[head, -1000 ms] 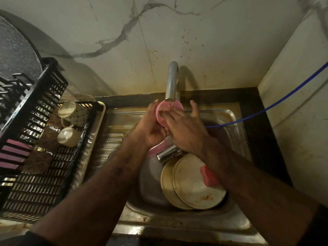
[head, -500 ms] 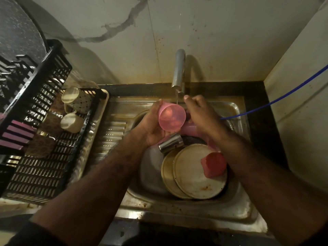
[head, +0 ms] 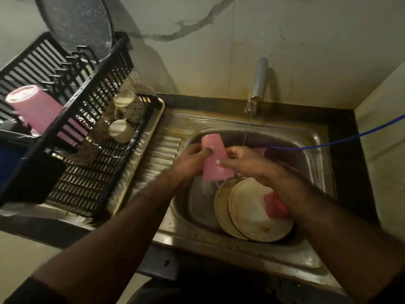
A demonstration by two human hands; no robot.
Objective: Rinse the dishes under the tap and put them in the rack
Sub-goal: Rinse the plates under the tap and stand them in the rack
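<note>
I have a pink plastic cup (head: 213, 157) in both hands over the sink (head: 315, 141), turned bottom-up so it drains; my left hand (head: 192, 160) is wrapped round its left side with the thumb across the wall, and my right hand (head: 245, 163) pinches it from the other side, thumb on the front. The stream from the tap (head: 258, 82) falls just to the right of it, so I judge this cup rinsed or nearly so, and next for the rack (head: 96, 163). By my reckoning the job is somewhere in the middle. In the black slatted plastic rack on my left, two pale ceramic cups (head: 121, 130) already lie on the lower tier and another pink tumbler (head: 36, 108) stands upside down on the upper tier. Left in the basin are two round cream plates (head: 254, 213), stacked and overlapping, with brownish smears on them, a further pink piece (head: 275, 205) lying on their right edge, and more pink plastic behind my right hand that I cannot make out. The sink is dull, stained stainless steel with a ribbed drainboard, the cup is smooth, matte and slightly tapered, and a thin blue hose (head: 350, 138) crosses from the right.
</note>
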